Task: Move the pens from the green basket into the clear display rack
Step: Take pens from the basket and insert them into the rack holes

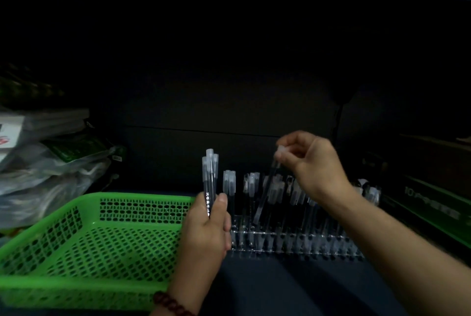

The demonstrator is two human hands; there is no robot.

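The right hand point(313, 163) is pinching one slim clear-barrelled pen point(265, 193) by its frosted cap, slanting over the crowded clear acrylic display rack point(293, 241), while the left hand point(206, 226) is gripping a spare bundle point(210, 175) beside the green perforated plastic basket point(76, 239), probably risking a missed slot or jostled neighbours.

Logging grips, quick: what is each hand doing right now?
Left hand: grips a bundle of pens.
Right hand: pinches one pen by its cap, over the clear rack.
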